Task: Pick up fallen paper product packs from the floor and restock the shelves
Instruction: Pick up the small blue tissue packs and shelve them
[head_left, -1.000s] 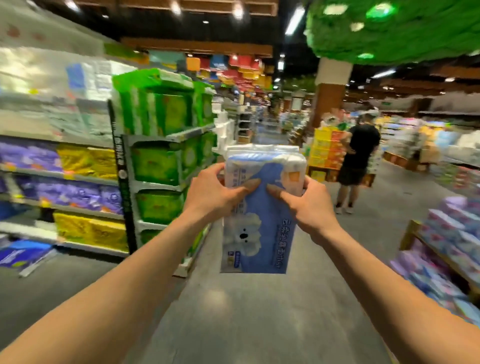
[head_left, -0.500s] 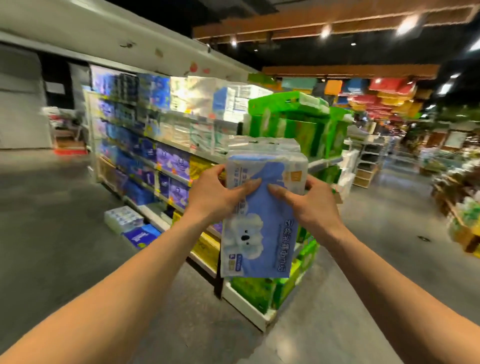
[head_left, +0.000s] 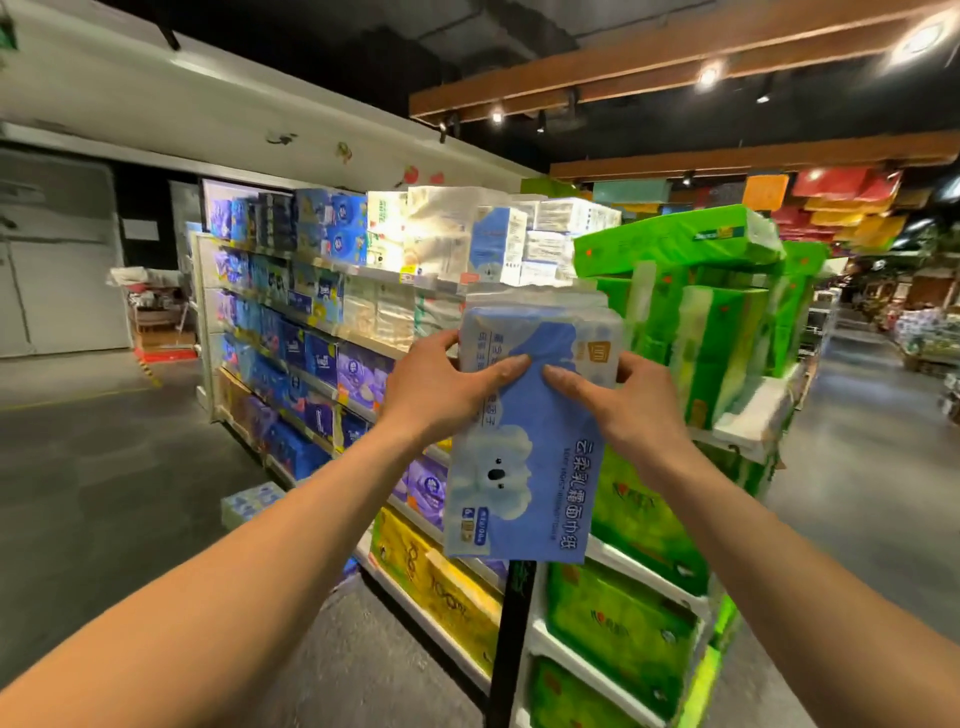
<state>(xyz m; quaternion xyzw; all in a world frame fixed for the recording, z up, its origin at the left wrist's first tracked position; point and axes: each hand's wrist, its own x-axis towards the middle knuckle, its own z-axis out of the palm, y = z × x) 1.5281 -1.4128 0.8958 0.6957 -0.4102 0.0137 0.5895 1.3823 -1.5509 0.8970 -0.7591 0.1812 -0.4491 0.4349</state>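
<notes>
I have the blue pack (head_left: 524, 457) held up in front of me with both hands, upright and hanging down from the grip near its top. My left hand (head_left: 436, 389) wraps the pack's upper left edge, thumb over the top corner and fingers (head_left: 506, 366) laid flat across the front face. My right hand (head_left: 631, 410) clasps the upper right side the same way, its fingers pointing in toward the left ones until the tips nearly meet on the plastic. Both hands are closed firmly on the pack, with nothing else in them.

The pack hangs in the air in front of the end of the shelf (head_left: 363, 343), at the height of its middle tiers. Green packs (head_left: 621, 629) fill the end rack just behind and to the right of it. Yellow packs (head_left: 441, 582) sit on the bottom tier below my left wrist. Farther left, another pack (head_left: 249, 501) lies on the floor (head_left: 104, 467) just beside the shelf's base. Blue and purple packs line the tiers beyond.
</notes>
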